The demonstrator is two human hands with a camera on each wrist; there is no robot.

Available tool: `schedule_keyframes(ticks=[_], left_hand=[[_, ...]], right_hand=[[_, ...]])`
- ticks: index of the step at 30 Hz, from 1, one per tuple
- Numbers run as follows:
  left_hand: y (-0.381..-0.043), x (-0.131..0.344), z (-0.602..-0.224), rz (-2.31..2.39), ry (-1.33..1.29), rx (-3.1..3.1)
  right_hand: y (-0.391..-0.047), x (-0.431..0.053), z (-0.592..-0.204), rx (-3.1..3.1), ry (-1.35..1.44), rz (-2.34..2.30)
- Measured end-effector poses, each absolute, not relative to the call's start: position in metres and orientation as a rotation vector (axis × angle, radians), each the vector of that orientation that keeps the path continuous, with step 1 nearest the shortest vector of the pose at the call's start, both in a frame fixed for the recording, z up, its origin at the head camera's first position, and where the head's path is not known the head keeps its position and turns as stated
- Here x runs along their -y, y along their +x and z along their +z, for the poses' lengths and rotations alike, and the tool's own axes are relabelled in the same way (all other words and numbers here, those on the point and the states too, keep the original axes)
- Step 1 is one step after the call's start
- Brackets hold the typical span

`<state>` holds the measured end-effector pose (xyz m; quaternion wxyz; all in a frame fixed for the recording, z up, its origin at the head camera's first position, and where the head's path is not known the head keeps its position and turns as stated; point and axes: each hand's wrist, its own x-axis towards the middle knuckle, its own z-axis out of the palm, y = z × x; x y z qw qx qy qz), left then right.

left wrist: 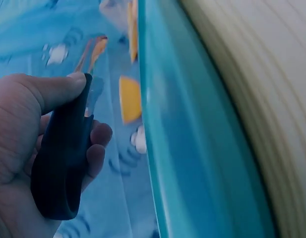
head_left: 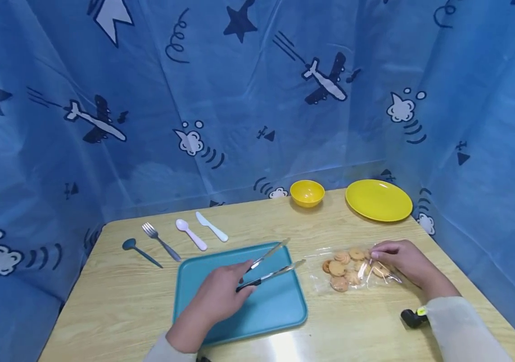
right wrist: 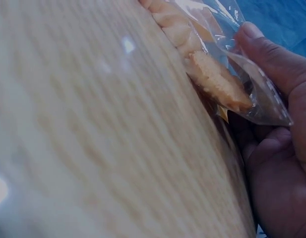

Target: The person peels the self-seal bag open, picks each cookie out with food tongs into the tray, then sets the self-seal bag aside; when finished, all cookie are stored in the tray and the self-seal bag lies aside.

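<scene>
My left hand (head_left: 223, 296) grips a pair of tongs (head_left: 280, 272) with black handles and metal arms. The tongs are spread, tips pointing right, above a teal tray (head_left: 275, 319). In the left wrist view, thumb and fingers wrap the black handle (left wrist: 63, 148). To the right of the tray lies a clear plastic bag (head_left: 317, 269) with several round cookies (head_left: 337, 269) in it. My right hand (head_left: 404, 259) pinches the bag's right end between thumb and fingers. The right wrist view shows a cookie (right wrist: 219, 82) under the film, close to the thumb.
A yellow bowl (head_left: 307, 193) and a yellow plate (head_left: 379, 200) stand at the back right. Left of them lie a white knife (head_left: 212, 227), a pale spoon (head_left: 191, 235), a grey fork (head_left: 162, 242) and a dark teal spoon (head_left: 141, 252). A blue printed curtain (head_left: 239, 100) encloses the table.
</scene>
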<state>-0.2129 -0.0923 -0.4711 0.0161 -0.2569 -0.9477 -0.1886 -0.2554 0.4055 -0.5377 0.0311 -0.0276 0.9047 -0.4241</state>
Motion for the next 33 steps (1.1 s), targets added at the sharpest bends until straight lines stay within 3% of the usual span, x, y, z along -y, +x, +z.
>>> schedule_keyframes(ticks=[14, 33], left_hand=[[-0.222, 0.04, -0.468, -0.324, -1.032, 2.972], [-0.231, -0.01, -0.469, -0.332, -1.099, 3.042]], right_hand=[[-0.256, -0.406, -0.537, -2.808, -0.123, -1.316], [-0.257, -0.407, -0.54, -2.791, -0.119, -1.347]])
